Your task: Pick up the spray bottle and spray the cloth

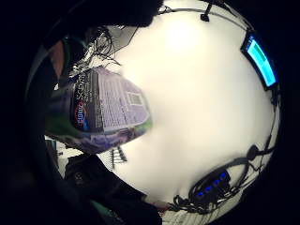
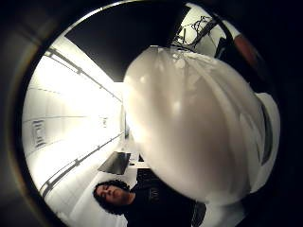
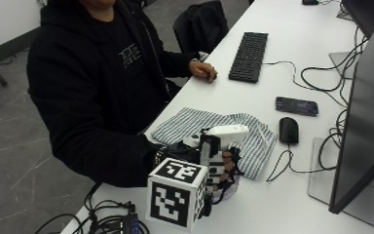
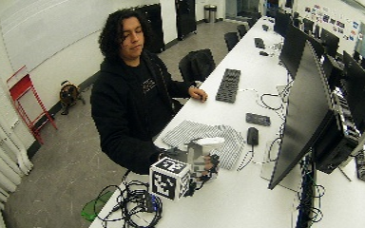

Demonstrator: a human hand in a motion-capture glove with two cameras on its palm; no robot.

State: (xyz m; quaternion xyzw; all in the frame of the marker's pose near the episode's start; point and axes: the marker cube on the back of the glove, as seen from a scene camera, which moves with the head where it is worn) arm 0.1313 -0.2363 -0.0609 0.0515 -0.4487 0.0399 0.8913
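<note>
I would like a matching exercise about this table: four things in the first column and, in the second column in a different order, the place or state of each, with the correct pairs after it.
Things:
1. spray bottle
2. striped cloth
3. keyboard
4. phone

Places or states:
A. lies flat on the table between the keyboard and the mouse
B. held upright in the gloved right hand
C. lies beside the person's bare hand
D. spread out on the table just behind the bottle

Pairs: 1-B, 2-D, 3-C, 4-A
</note>
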